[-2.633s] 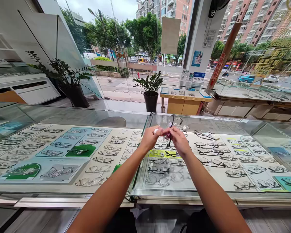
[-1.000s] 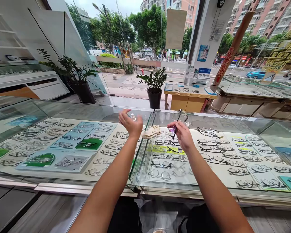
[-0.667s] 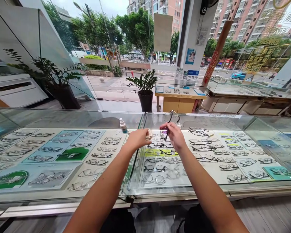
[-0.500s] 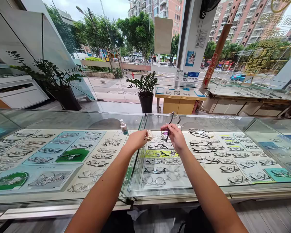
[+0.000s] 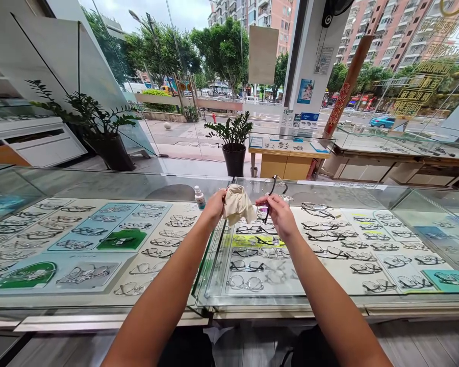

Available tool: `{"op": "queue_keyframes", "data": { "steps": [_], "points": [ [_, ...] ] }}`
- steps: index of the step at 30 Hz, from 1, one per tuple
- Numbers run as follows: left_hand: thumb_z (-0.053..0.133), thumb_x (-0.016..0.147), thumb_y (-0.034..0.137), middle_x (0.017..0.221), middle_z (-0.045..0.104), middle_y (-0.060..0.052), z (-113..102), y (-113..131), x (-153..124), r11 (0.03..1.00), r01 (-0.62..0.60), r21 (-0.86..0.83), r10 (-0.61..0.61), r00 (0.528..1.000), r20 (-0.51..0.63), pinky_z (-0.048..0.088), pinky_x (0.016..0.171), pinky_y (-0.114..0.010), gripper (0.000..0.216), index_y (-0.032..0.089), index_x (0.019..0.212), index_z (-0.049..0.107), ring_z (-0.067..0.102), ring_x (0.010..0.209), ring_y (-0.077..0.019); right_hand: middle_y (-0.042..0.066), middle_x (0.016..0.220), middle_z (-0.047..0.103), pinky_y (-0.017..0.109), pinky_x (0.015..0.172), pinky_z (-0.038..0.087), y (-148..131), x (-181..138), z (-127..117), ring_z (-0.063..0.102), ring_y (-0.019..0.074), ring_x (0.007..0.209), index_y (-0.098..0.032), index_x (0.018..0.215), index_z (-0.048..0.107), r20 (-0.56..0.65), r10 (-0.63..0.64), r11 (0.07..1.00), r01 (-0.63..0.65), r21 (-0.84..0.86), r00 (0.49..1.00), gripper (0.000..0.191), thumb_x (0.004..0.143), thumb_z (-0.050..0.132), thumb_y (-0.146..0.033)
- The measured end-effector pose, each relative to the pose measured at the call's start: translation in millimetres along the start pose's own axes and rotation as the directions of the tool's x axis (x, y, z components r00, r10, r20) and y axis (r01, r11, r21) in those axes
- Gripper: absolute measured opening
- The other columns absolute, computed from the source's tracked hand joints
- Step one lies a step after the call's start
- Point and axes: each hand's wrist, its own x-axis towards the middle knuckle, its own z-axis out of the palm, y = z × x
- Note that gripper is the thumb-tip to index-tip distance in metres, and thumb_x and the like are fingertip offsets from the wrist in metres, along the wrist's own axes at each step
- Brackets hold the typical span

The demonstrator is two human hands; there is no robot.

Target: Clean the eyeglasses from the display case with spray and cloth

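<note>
A beige cloth (image 5: 237,205) hangs from the fingers of my left hand (image 5: 215,206), which pinches it by its left edge. My right hand (image 5: 282,216) grips a pair of dark-framed eyeglasses (image 5: 274,184) above the glass counter, one temple pointing up. The cloth's right edge comes close to the glasses; whether they touch I cannot tell. Just left of my left hand stands a small white-capped bottle (image 5: 199,198) with bluish liquid, upright on the counter.
Beneath my hands runs a glass display counter (image 5: 214,300) holding many rows of eyeglasses (image 5: 246,283). Beyond it are a potted plant (image 5: 234,158), a wooden display table (image 5: 283,165) and another plant (image 5: 109,150) by the window.
The cloth, bunched small in my left hand before, now hangs open and larger. My left hand has lifted slightly. My right hand still holds the glasses in about the same place.
</note>
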Motion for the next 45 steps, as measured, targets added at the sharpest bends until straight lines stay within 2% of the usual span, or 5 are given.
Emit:
{"op": "queue_keyframes", "data": {
  "steps": [3,9,28,33,45],
  "points": [
    [0.074,0.076,0.038,0.092,0.072,-0.005,1.0,7.3,-3.0,0.941,0.116,-0.317,-0.096,0.992,0.079,0.053,0.076,-0.03,0.031,0.016,0.098,0.07,0.066,0.085,-0.0196,0.004,0.105,0.078,0.036,0.095,0.051,0.3,-0.7,0.4,0.07,0.0225,0.104,-0.026,0.088,0.076,0.006,0.008,1.0,-0.008,-0.008,1.0,0.027,0.089,0.077,-0.053],
    [0.089,0.063,0.016,0.103,0.078,-0.004,-1.9,19.9,-13.2,0.927,0.156,-0.342,-0.063,0.962,0.267,0.056,0.073,-0.025,0.071,0.017,0.131,0.067,0.071,0.084,-0.0163,0.004,0.106,0.079,0.036,0.091,0.051,-1.0,-1.7,2.1,0.069,0.0227,0.102,-0.026,0.087,0.076,0.032,0.038,0.998,-0.036,-0.044,0.999,0.03,0.089,0.077,-0.056],
    [0.087,0.079,0.041,0.089,0.077,-0.006,-0.8,28.0,-23.5,0.899,0.201,-0.389,-0.036,0.919,0.392,0.056,0.067,-0.024,0.039,0.013,0.103,0.075,0.069,0.074,-0.0161,0.005,0.1,0.078,0.037,0.092,0.049,-2.3,-6.8,5.9,0.067,0.022,0.096,-0.024,0.09,0.081,0.249,0.107,0.981,-0.061,-0.185,0.963,0.034,0.094,0.073,-0.057],
    [0.088,0.081,0.057,0.083,0.075,-0.007,2.9,26.8,-28.9,0.931,0.168,-0.325,-0.006,0.896,0.444,0.055,0.065,-0.027,0.052,0.012,0.105,0.076,0.07,0.07,-0.0165,0.005,0.099,0.078,0.035,0.09,0.048,-3.5,-7.7,7.0,0.065,0.0204,0.092,-0.022,0.091,0.079,0.261,0.124,0.984,-0.086,-0.153,0.957,0.034,0.094,0.074,-0.056],
    [0.1,0.066,0.046,0.086,0.07,0.002,20.1,28.2,-37.5,0.948,-0.05,-0.315,0.144,0.949,0.281,0.051,0.066,-0.023,0.06,0.021,0.099,0.056,0.062,0.068,-0.0103,0.005,0.097,0.077,0.035,0.092,0.045,-1.6,-10.0,8.6,0.061,0.0201,0.091,-0.022,0.09,0.077,0.323,0.152,0.979,-0.098,-0.179,0.934,0.035,0.095,0.073,-0.056]
  ]
}}
